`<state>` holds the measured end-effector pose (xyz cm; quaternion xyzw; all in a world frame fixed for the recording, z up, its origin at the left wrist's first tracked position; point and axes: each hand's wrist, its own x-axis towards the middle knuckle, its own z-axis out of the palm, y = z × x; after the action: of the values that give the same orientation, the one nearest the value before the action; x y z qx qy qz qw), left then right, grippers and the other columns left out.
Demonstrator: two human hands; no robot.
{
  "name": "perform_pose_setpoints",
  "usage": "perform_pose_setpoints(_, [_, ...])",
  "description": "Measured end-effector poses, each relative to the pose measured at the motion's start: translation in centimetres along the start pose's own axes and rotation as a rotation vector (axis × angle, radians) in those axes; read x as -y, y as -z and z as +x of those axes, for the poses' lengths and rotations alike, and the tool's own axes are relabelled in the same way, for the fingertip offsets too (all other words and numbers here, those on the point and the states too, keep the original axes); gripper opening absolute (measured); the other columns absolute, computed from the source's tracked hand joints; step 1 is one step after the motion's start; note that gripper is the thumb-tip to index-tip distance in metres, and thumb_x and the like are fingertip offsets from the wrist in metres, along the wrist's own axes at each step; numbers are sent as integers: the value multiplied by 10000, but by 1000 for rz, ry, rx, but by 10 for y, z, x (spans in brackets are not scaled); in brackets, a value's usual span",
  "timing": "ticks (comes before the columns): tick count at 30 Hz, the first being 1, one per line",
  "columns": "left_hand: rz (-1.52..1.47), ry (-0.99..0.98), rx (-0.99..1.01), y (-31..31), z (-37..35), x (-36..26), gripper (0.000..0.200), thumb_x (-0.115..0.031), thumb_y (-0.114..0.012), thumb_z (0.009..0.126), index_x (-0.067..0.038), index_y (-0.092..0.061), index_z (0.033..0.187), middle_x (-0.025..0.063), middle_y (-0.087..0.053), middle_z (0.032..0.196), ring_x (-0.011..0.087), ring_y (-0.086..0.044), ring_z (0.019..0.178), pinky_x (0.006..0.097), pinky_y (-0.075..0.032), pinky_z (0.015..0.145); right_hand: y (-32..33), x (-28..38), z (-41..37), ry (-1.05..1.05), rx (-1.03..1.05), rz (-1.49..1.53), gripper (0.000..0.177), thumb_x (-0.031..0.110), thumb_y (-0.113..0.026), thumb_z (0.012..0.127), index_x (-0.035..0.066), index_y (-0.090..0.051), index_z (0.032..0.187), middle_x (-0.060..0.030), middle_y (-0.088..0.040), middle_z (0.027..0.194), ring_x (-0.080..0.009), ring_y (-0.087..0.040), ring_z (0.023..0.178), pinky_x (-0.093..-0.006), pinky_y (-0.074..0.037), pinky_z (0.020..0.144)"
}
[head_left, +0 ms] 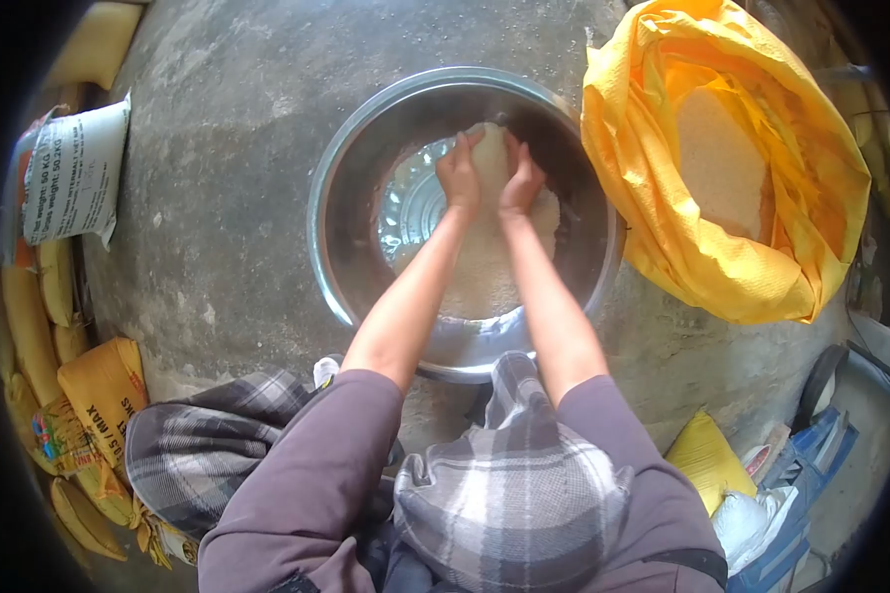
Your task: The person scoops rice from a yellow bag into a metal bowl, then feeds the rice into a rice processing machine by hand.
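Note:
A wide, shiny metal basin [349,212] stands on the floor in front of me. Pale grain that looks like rice [485,272] is heaped over the right and near part of its bottom, while bare patterned metal shows at the left. Inside the basin, my left hand [458,180] and my right hand [521,185] face each other with fingers curved and pointing away from me. Between them they cup a mound of the rice. The undersides of both hands are hidden.
To the right, an open yellow woven sack [653,198] holds more pale grain. A printed white sack [79,173] and stacked yellow sacks [35,316] line the left side. A small yellow bag [707,455] lies at the lower right beside a blue bag [811,465].

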<state>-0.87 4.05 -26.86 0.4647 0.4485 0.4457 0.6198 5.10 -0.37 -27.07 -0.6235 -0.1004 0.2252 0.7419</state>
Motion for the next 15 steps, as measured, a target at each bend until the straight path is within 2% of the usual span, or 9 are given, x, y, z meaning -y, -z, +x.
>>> perform_pose_setpoints(1, [-9,4,7,-5,-6,0,442,-334,-435,977,30,-683,1012,137,-659,1054,202,-611,938,300,-460,856,-2,0,-6,8,-5,-8,378,255,-461,934,-38,-678,1030,-128,-685,1036,-188,-618,975,-292,-443,892])
perform_pose_setpoints(3, [-173,282,-29,-4,-20,-1,572,-418,-382,985,76,-669,1009,156,-639,1087,187,-612,921,297,-466,861,-6,1,-19,-256,-109,257,410,267,-423,928,-29,-672,1064,-131,-651,1117,-194,-590,1027,-291,-433,903])
perform_pose_setpoints(4, [-294,326,-50,-3,-24,-2,617,-461,-362,977,79,-654,1038,152,-647,1044,204,-628,872,295,-483,852,-4,3,-21,-308,-89,361,418,265,-410,912,-27,-669,1061,-118,-634,1121,-187,-572,1034,-285,-431,903])
perform_pose_setpoints(5, [-294,325,-49,-1,-26,-3,617,-461,-362,977,79,-654,1038,152,-647,1044,204,-628,872,295,-483,852,-3,4,-25,-307,-89,363,418,265,-410,912,-27,-669,1061,-118,-634,1121,-187,-572,1034,-285,-431,903])
perform_pose_setpoints(7, [-520,501,-119,8,-35,-3,570,-456,-428,954,69,-643,1020,144,-654,987,213,-636,839,301,-502,830,-2,21,-40,-432,-100,490,408,278,-423,899,-18,-675,1025,-103,-645,1049,-187,-585,979,-280,-432,894])
perform_pose_setpoints(11, [-554,525,-161,13,-63,-49,485,-423,-493,929,41,-631,959,134,-651,944,210,-635,844,306,-514,808,2,48,-62,-416,-52,474,403,296,-426,899,-8,-670,1003,-96,-647,996,-182,-587,946,-287,-450,868])
perform_pose_setpoints(13, [-575,450,-159,13,-74,-58,407,-375,-526,915,22,-612,934,136,-647,942,203,-636,853,316,-519,805,7,69,-70,-499,-8,563,414,319,-424,906,-7,-666,989,-100,-648,994,-187,-593,940,-294,-463,858])
perform_pose_setpoints(15, [-651,463,-136,11,-86,-63,405,-363,-519,915,29,-601,977,144,-643,956,208,-637,851,323,-523,804,13,88,-82,-527,12,648,425,334,-411,917,-7,-661,962,-107,-653,980,-199,-609,914,-303,-477,852])
